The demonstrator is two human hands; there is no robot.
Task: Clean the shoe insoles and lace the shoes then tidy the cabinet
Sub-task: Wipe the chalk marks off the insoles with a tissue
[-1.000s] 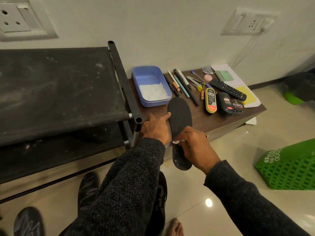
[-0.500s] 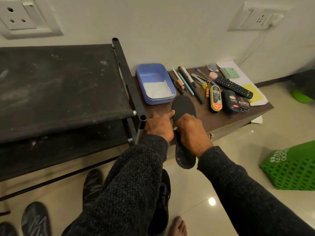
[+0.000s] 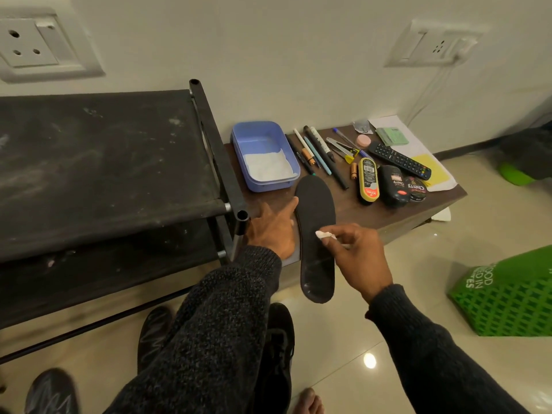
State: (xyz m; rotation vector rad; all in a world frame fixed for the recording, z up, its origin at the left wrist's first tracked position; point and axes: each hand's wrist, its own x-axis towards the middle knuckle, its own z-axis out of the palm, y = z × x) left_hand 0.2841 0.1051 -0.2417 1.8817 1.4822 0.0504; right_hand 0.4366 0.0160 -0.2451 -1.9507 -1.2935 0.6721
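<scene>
A black shoe insole (image 3: 316,222) lies lengthwise over the front edge of a low brown cabinet (image 3: 370,215), its heel end hanging past the edge. My left hand (image 3: 273,228) holds the insole along its left edge, thumb on top. My right hand (image 3: 355,255) pinches a small white wad of tissue (image 3: 325,235) just above the insole's middle. A black shoe (image 3: 276,354) sits on the floor below my arms. Two more insoles (image 3: 153,333) (image 3: 50,392) lie on the floor at the lower left.
A black shoe rack (image 3: 104,162) stands left of the cabinet. On the cabinet are a blue tub (image 3: 263,135) with white tissue, several pens (image 3: 321,153), shoe polish containers (image 3: 388,186), a remote (image 3: 400,159) and papers. A green bag (image 3: 507,297) is on the floor at right.
My right hand with the tissue has lifted off the insole's upper part and moved back to the right. The left hand stays on the insole's edge.
</scene>
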